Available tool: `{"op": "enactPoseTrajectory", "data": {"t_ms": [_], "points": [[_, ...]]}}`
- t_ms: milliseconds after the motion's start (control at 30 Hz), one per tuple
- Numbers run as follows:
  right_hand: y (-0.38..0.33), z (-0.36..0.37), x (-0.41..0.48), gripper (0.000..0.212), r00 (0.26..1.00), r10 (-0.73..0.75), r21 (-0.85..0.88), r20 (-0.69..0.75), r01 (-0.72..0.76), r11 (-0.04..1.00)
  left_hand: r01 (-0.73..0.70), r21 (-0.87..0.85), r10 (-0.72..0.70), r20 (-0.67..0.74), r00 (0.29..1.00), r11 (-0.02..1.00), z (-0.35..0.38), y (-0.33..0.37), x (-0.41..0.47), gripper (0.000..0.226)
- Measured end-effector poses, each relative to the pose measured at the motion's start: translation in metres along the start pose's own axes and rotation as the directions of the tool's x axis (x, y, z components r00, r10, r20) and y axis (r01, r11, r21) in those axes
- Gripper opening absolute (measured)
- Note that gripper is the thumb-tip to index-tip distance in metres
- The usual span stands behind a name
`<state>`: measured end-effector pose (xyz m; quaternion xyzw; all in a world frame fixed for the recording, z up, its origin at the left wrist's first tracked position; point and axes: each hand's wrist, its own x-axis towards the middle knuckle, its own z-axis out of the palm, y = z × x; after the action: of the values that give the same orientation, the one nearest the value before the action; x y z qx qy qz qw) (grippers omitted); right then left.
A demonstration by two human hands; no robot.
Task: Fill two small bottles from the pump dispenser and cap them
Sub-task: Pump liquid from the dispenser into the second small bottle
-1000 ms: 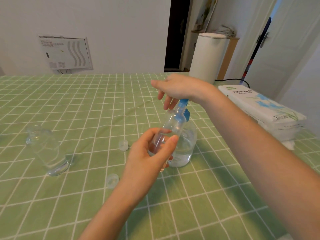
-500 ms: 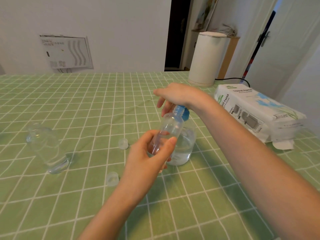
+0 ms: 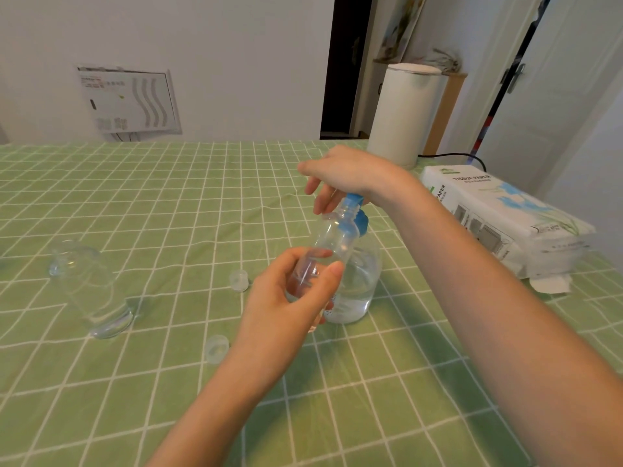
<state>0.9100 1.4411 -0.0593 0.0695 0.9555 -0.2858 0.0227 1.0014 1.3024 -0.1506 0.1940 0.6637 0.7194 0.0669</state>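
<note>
My left hand (image 3: pixel 286 298) grips a small clear bottle (image 3: pixel 332 237), tilted so its open neck meets the blue nozzle of the pump dispenser (image 3: pixel 360 274). The dispenser is a clear round bottle about half full of clear liquid. My right hand (image 3: pixel 347 173) rests palm-down on its blue pump head, fingers hanging loose over the front. A second small clear bottle (image 3: pixel 91 288) stands uncapped at the left. Two clear caps lie on the cloth: one cap (image 3: pixel 238 280) left of the dispenser, the other cap (image 3: pixel 216 348) nearer me.
A green checked tablecloth (image 3: pixel 168 214) covers the table. A pack of tissue paper (image 3: pixel 499 217) lies at the right, close to my right forearm. A white cylindrical appliance (image 3: pixel 401 116) with a black cord stands at the far right edge.
My right hand went down with the pump head half a second ago and has risen again. The small bottle stays at the nozzle in my left hand.
</note>
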Motion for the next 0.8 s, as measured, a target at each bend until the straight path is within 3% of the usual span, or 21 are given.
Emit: {"op": "enactPoseTrajectory", "data": {"t_ms": [800], "points": [[-0.003,-0.001,-0.002,0.026,0.999,-0.032,-0.058,-0.007,0.032,0.998,0.011,-0.011,-0.011,0.004,1.000,1.000,0.002,0.001,0.000,0.036]]}}
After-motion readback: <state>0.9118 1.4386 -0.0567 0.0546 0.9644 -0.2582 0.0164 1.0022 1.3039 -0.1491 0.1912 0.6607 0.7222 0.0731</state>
